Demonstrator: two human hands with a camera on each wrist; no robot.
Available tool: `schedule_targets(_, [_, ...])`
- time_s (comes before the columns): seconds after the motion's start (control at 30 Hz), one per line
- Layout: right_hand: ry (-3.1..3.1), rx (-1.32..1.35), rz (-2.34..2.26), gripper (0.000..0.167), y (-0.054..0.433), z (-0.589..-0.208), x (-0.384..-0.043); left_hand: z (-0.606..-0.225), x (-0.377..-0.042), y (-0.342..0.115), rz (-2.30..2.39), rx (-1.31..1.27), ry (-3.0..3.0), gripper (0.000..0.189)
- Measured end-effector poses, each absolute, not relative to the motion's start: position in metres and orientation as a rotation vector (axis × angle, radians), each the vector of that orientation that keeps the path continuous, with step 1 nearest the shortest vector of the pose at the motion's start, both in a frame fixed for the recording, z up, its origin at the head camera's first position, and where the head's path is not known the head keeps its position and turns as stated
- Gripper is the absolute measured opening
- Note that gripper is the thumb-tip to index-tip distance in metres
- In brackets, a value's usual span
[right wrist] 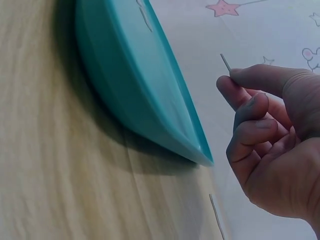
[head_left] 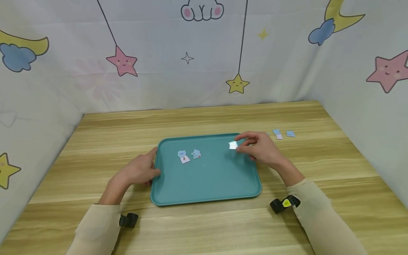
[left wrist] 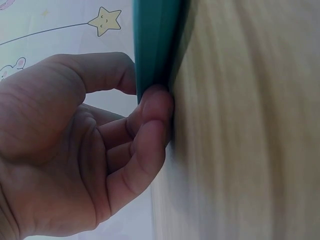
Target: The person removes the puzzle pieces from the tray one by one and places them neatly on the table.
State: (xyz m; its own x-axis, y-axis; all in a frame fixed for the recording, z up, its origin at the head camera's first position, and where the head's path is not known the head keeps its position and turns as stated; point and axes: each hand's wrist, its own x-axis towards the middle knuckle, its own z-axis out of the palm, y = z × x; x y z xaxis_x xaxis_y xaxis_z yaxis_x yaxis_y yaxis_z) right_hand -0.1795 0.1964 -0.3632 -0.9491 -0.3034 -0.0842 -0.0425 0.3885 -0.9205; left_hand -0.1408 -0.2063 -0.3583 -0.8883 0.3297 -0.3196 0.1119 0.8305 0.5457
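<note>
My left hand (head_left: pixel 140 170) grips the left edge of a teal tray (head_left: pixel 207 184), thumb at the rim. In the left wrist view its fingers (left wrist: pixel 142 150) curl against the underside of the tray (left wrist: pixel 154 45). Over the tray's back right corner, my right hand (head_left: pixel 264 150) pinches a small pale puzzle piece (head_left: pixel 233 145) between thumb and index finger. The right wrist view shows this piece (right wrist: pixel 226 63) edge-on, above the tray's surface. Joined blue-and-pink puzzle pieces (head_left: pixel 183 157) lie in the tray's left part, beside another blue piece (head_left: pixel 196 154).
On the wooden table (head_left: pixel 223 230), beyond the tray's back right corner, lie a blue-and-pink piece (head_left: pixel 277 134) and a blue piece (head_left: pixel 290 133), with another partly hidden behind the right hand. A printed white curtain (head_left: pixel 159 85) encloses the table at the back and sides.
</note>
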Motion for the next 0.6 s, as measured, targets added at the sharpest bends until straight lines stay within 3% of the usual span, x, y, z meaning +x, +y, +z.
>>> schedule_targets(0.6, [2.386,-0.242,-1.627,0.035,0.219,-0.367,-0.189,-0.356,-0.140,-0.205,0.740,0.317,2.597,0.091])
